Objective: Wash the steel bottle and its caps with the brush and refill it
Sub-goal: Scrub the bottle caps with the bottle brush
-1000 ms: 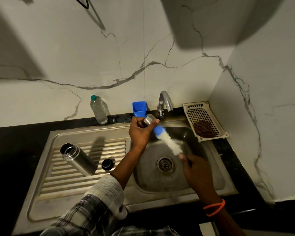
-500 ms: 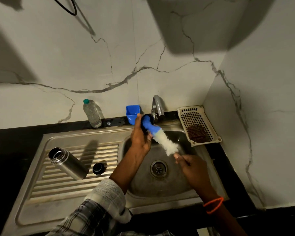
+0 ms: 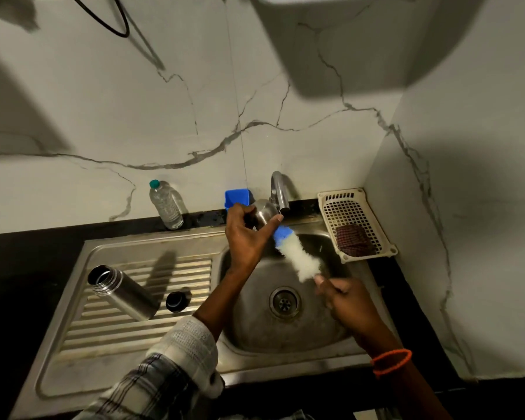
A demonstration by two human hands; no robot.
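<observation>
My left hand grips a steel cap just under the tap, above the sink basin. My right hand holds the handle of a bottle brush with white bristles and a blue tip; the blue tip touches the cap. The open steel bottle lies tilted on the ribbed drainboard to the left. A small black cap sits beside the bottle's base.
A clear plastic water bottle with a green lid stands at the back wall. A blue container sits behind my left hand. A white plastic basket with a dark scrubber is at the sink's back right corner.
The steel cap shows again in my left hand near the tap. The brush tip has slid partly out of it, and my right hand has shifted a little right.
</observation>
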